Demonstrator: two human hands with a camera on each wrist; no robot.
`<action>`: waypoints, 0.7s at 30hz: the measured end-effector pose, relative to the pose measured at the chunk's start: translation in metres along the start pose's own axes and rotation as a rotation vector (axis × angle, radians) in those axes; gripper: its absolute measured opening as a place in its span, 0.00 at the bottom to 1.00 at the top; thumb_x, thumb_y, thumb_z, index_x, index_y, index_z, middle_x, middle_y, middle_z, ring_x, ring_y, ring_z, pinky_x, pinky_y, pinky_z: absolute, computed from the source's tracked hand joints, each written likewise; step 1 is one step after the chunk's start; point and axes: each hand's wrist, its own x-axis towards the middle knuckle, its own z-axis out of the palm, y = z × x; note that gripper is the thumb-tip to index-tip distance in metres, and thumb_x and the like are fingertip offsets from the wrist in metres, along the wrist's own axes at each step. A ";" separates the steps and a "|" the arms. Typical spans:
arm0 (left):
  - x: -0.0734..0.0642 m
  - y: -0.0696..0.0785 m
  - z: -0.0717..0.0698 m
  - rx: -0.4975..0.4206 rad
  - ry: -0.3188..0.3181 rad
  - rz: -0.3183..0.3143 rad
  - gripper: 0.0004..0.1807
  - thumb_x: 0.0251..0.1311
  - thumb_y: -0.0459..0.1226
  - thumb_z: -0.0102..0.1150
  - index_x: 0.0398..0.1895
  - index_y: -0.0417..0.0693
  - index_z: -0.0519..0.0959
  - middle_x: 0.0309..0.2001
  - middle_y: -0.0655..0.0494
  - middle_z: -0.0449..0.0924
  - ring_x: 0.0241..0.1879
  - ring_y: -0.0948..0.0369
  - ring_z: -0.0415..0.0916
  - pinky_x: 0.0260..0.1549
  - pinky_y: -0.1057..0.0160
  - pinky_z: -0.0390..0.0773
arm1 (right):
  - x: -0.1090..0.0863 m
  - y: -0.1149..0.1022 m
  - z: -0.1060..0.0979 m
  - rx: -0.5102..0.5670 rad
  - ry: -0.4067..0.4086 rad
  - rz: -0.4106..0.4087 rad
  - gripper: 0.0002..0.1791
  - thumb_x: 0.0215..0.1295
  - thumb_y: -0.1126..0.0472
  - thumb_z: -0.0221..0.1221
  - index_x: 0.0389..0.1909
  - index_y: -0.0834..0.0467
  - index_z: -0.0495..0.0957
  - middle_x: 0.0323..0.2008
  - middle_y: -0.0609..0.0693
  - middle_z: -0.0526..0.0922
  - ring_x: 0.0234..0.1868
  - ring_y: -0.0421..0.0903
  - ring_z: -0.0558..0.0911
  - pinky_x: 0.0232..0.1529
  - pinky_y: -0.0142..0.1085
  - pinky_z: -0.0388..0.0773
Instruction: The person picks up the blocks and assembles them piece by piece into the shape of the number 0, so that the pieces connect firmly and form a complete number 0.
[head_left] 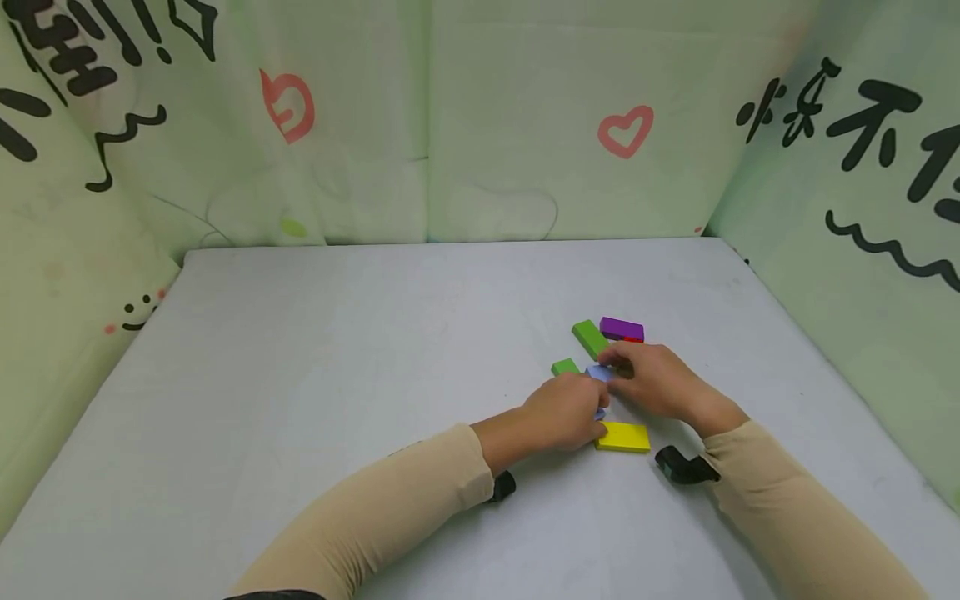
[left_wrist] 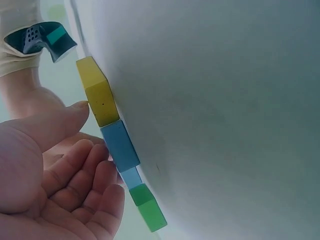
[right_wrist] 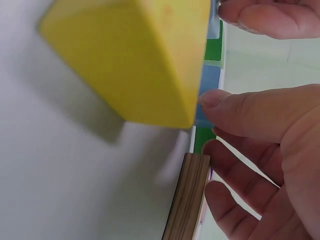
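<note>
Both hands meet at a cluster of small blocks on the grey table point(head_left: 337, 350). My left hand point(head_left: 592, 398) lies with loosely bent fingers beside a blue block point(left_wrist: 120, 145); its thumb point(left_wrist: 75, 112) touches a yellow block point(left_wrist: 97, 92). My right hand point(head_left: 611, 371) comes in from the right, and its thumb point(right_wrist: 235, 112) rests against the edge of the blue block point(right_wrist: 207, 82). The yellow block point(head_left: 622, 437) lies flat just in front of the hands. Neither hand clearly grips a block.
A green block point(head_left: 590, 338) and a smaller green one point(head_left: 565, 367) lie behind the hands. A purple block point(head_left: 621, 327) sits on a red one. A wooden block point(right_wrist: 190, 195) lies by my right fingers. Cloth walls point(head_left: 525, 125) enclose the table.
</note>
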 end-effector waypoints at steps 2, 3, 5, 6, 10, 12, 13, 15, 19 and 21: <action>0.000 0.000 0.000 -0.002 0.000 0.002 0.16 0.62 0.44 0.69 0.51 0.50 0.85 0.41 0.65 0.82 0.38 0.67 0.74 0.42 0.74 0.74 | -0.002 0.000 0.001 -0.010 -0.003 0.011 0.17 0.63 0.68 0.65 0.53 0.66 0.79 0.49 0.59 0.83 0.53 0.60 0.79 0.57 0.56 0.73; 0.000 0.000 -0.001 -0.001 0.000 0.002 0.16 0.62 0.44 0.69 0.51 0.50 0.85 0.40 0.65 0.82 0.38 0.67 0.74 0.42 0.74 0.74 | -0.003 0.000 0.001 -0.014 -0.005 0.015 0.17 0.63 0.68 0.66 0.53 0.65 0.80 0.49 0.59 0.83 0.53 0.61 0.79 0.58 0.57 0.73; -0.001 0.000 -0.001 -0.004 -0.003 0.000 0.16 0.62 0.44 0.69 0.50 0.50 0.85 0.39 0.65 0.81 0.37 0.67 0.73 0.40 0.74 0.74 | -0.005 -0.001 0.002 -0.027 -0.007 0.017 0.17 0.62 0.68 0.66 0.53 0.65 0.80 0.49 0.59 0.83 0.54 0.61 0.78 0.58 0.58 0.72; 0.000 0.000 -0.001 -0.008 -0.005 -0.002 0.16 0.62 0.44 0.69 0.50 0.50 0.85 0.38 0.65 0.81 0.37 0.67 0.73 0.39 0.75 0.74 | -0.006 -0.001 0.002 -0.033 -0.005 0.014 0.17 0.62 0.68 0.67 0.52 0.64 0.81 0.49 0.59 0.83 0.53 0.61 0.78 0.57 0.58 0.73; 0.000 0.001 -0.001 -0.020 -0.014 -0.019 0.16 0.61 0.44 0.69 0.51 0.50 0.85 0.39 0.65 0.82 0.37 0.67 0.73 0.41 0.75 0.74 | -0.011 -0.003 0.001 -0.087 0.015 -0.005 0.16 0.59 0.66 0.69 0.48 0.62 0.83 0.44 0.56 0.84 0.48 0.58 0.76 0.52 0.54 0.75; 0.000 0.002 -0.001 -0.021 -0.016 -0.026 0.17 0.61 0.44 0.69 0.52 0.50 0.84 0.41 0.65 0.82 0.38 0.67 0.74 0.42 0.75 0.75 | -0.013 -0.003 0.001 -0.108 0.024 -0.016 0.15 0.58 0.66 0.70 0.46 0.62 0.83 0.42 0.55 0.84 0.45 0.57 0.75 0.48 0.52 0.75; 0.000 0.002 -0.001 -0.023 -0.017 -0.028 0.17 0.61 0.44 0.69 0.52 0.50 0.84 0.41 0.65 0.82 0.38 0.67 0.74 0.43 0.75 0.75 | -0.014 -0.002 0.000 -0.113 0.027 -0.020 0.15 0.57 0.66 0.70 0.46 0.62 0.83 0.42 0.55 0.84 0.45 0.56 0.75 0.47 0.52 0.75; 0.000 0.002 -0.001 -0.025 -0.018 -0.030 0.17 0.62 0.44 0.69 0.53 0.50 0.84 0.43 0.65 0.83 0.39 0.67 0.74 0.44 0.74 0.75 | -0.017 -0.001 -0.001 -0.103 0.024 -0.020 0.15 0.58 0.66 0.70 0.46 0.63 0.83 0.42 0.55 0.84 0.45 0.56 0.75 0.48 0.52 0.76; 0.001 0.001 0.000 -0.031 -0.027 -0.028 0.18 0.62 0.44 0.69 0.53 0.50 0.83 0.42 0.64 0.83 0.38 0.67 0.74 0.42 0.74 0.75 | -0.022 0.003 -0.003 -0.066 0.011 0.008 0.14 0.59 0.67 0.68 0.46 0.63 0.83 0.44 0.57 0.84 0.46 0.58 0.77 0.50 0.55 0.76; 0.001 0.001 0.000 -0.030 -0.030 -0.028 0.18 0.63 0.44 0.68 0.53 0.50 0.83 0.41 0.64 0.82 0.37 0.67 0.73 0.41 0.75 0.75 | -0.025 0.005 -0.004 -0.062 0.004 0.030 0.14 0.59 0.66 0.68 0.46 0.62 0.83 0.45 0.58 0.84 0.46 0.58 0.77 0.50 0.56 0.76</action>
